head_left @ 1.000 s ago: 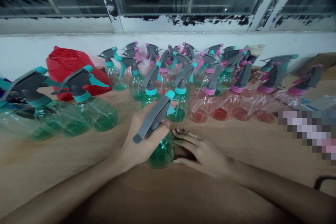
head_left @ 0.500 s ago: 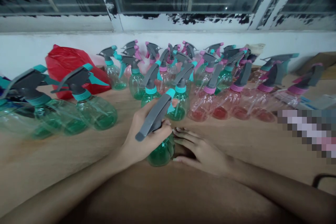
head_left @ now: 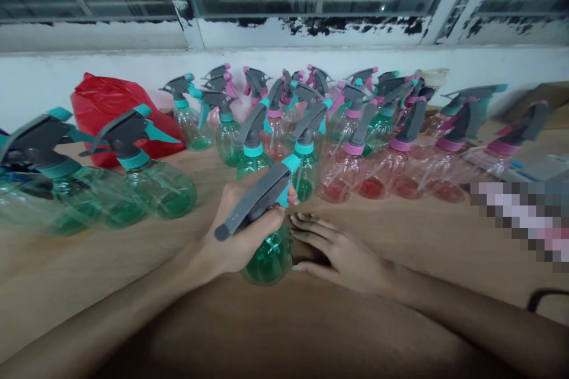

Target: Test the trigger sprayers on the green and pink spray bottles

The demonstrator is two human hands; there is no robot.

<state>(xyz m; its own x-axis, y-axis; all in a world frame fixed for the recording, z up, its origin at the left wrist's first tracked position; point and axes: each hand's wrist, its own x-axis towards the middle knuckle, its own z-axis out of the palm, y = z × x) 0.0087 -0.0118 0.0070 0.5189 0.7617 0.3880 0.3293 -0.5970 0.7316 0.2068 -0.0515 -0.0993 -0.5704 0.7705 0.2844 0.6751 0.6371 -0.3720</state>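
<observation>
My left hand [head_left: 237, 231] is wrapped round the neck of a green spray bottle [head_left: 269, 257] with a grey head and a turquoise nozzle. The bottle is close to upright, its head slanting up to the right, and the hand hides its collar. My right hand [head_left: 331, 249] lies low over the table just right of the bottle, fingers stretched towards it; whether the fingertips touch it I cannot tell. Just beyond stand two more green spray bottles, one [head_left: 304, 172] behind the held nozzle and another [head_left: 252, 154] partly covered by my left hand.
Several green spray bottles [head_left: 162, 189] stand at the left before a red plastic bag [head_left: 120, 106]. Pink spray bottles [head_left: 340, 177] form a row at the right, with a mixed cluster behind. A white wall [head_left: 249, 59] and windows close off the wooden table's [head_left: 178, 320] back.
The held spray bottle has shifted slightly left and nearer, and its head now sits a little lower. My left hand moved with it; my right hand has barely moved.
</observation>
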